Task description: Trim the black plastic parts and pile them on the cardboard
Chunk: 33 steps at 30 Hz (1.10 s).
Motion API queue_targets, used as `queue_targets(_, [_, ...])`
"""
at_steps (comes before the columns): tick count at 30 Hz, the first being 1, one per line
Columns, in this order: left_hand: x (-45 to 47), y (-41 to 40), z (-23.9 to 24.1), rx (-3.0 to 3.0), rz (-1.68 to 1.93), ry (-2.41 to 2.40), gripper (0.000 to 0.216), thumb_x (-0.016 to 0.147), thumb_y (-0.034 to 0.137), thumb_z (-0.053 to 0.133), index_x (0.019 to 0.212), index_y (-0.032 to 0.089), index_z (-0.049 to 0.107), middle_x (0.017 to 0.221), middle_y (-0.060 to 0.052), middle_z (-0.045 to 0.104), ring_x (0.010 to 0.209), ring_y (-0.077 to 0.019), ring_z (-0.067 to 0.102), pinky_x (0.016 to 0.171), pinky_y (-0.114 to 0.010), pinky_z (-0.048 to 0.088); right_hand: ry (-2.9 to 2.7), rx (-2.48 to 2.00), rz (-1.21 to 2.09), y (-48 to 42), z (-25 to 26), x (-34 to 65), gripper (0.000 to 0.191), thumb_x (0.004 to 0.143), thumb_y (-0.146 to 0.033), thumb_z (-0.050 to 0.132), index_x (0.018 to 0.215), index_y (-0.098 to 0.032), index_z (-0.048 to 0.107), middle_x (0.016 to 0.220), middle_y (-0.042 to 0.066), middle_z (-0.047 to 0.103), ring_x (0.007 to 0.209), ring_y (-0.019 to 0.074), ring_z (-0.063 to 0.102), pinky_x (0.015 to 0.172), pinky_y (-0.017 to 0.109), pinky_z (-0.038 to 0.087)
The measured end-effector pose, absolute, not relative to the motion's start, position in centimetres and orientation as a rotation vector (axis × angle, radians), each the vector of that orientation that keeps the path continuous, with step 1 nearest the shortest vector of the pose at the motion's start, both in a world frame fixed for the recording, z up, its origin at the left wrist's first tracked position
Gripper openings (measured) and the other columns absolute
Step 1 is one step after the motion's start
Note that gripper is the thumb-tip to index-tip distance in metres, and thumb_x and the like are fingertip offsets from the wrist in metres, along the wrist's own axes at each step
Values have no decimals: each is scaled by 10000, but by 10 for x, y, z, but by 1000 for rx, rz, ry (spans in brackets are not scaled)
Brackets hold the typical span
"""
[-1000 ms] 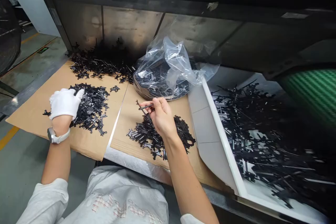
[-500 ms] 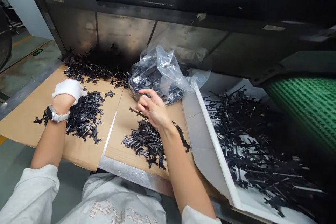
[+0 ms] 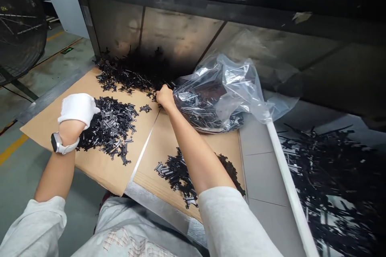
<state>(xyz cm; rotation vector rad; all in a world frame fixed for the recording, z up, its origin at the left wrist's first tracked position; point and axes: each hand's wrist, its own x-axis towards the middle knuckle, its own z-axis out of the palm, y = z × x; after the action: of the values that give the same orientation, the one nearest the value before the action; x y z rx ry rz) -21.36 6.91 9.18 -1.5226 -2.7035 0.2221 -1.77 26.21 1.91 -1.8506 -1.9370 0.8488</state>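
Observation:
My left hand [image 3: 77,109], in a white glove, rests at the left edge of a pile of small black plastic parts [image 3: 111,126] on the cardboard. Its fingers are curled under; what they hold, if anything, is hidden. My bare right hand [image 3: 165,97] reaches to the back, between the dark heap of black parts [image 3: 132,70] and a clear plastic bag [image 3: 208,100] full of similar parts. Its fingers are closed and their tips are out of sight. Below my right forearm lies another pile of black parts [image 3: 175,170], partly covered by the arm.
Cardboard sheets [image 3: 147,172] cover the metal-edged table. To the right, a white-rimmed tray [image 3: 286,168] holds many longer black pieces [image 3: 331,176]. A dark machine panel [image 3: 177,28] rises behind. A large fan [image 3: 21,28] stands at the far left.
My right hand has moved forward and left, from above the near right pile to the back heap beside the bag. The left hand stays by its pile. The view has turned left.

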Motion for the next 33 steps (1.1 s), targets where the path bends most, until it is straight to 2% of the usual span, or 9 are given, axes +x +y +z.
queue_targets(2, [-216, 69, 92, -1532, 223, -2742, 369, 783, 505, 574, 763, 157, 697, 851, -200, 718, 857, -406, 674, 720, -447, 502, -1963, -1852, 754, 264, 16, -19, 332, 921, -347, 565, 1200, -165, 567, 1234, 94, 587, 1073, 224, 599, 905, 451, 517])
queue_targets(6, [-219, 62, 90, -1631, 59, -2798, 562, 850, 646, 385, 792, 179, 692, 901, -164, 720, 913, -378, 656, 781, -449, 485, -2041, -1841, 644, 267, 17, -19, 297, 925, -354, 559, 1145, -160, 595, 1187, 83, 615, 1050, 212, 610, 903, 442, 516])
queue_targets(11, [-230, 48, 91, -1576, -67, -2831, 551, 897, 590, 339, 900, 167, 692, 1002, -159, 713, 955, -357, 637, 827, -447, 472, -2175, -1804, 574, 262, 46, -5, 172, 902, -253, 562, 918, -126, 677, 994, 123, 688, 972, 232, 640, 861, 394, 504])
queue_targets(16, [-226, 48, 88, -1583, -269, -2762, 488, 912, 528, 329, 873, 181, 669, 1005, -147, 709, 957, -328, 635, 851, -414, 466, -2355, -1730, 515, 242, 90, 13, 110, 780, -151, 623, 694, -134, 689, 742, 133, 692, 850, 270, 641, 793, 372, 485])
queue_targets(19, [-198, 51, 75, -1755, -842, -2769, 455, 925, 507, 319, 898, 189, 644, 956, -100, 714, 801, -229, 650, 802, -347, 482, -2429, -1673, 453, 228, 107, 21, 89, 754, -149, 627, 699, -150, 696, 723, 107, 684, 872, 267, 625, 815, 368, 466])
queue_targets(24, [-133, 55, 42, -1884, -2025, -3029, 320, 885, 456, 495, 979, 166, 592, 924, -61, 691, 521, -91, 583, 516, -216, 434, -2461, -1671, 417, 209, 119, 45, 117, 774, -196, 613, 701, -167, 700, 640, 56, 634, 729, 215, 584, 722, 327, 436])
queue_targets(26, [-110, 57, 32, -1861, -2225, -3087, 342, 907, 461, 463, 1018, 157, 574, 989, -92, 683, 546, -89, 611, 500, -198, 436, -2448, -1661, 413, 194, 119, 56, 152, 800, -231, 605, 689, -168, 687, 594, 30, 594, 647, 179, 535, 674, 306, 412])
queue_targets(30, [-66, 63, 17, -1435, -2763, -2937, 474, 968, 501, 263, 1164, 159, 526, 1146, -147, 652, 751, -149, 693, 650, -259, 544, -2312, -1428, 343, 137, 102, 63, 212, 848, -188, 533, 664, -168, 635, 582, 17, 567, 568, 141, 465, 624, 292, 353])
queue_targets(33, [-42, 68, 8, -1124, -2720, -2782, 412, 982, 424, 288, 1119, 144, 560, 1102, -146, 661, 982, -213, 669, 799, -310, 545, -2252, -1302, 383, 88, 76, 55, 222, 890, -172, 464, 718, -170, 603, 645, 32, 591, 586, 140, 489, 593, 276, 335])
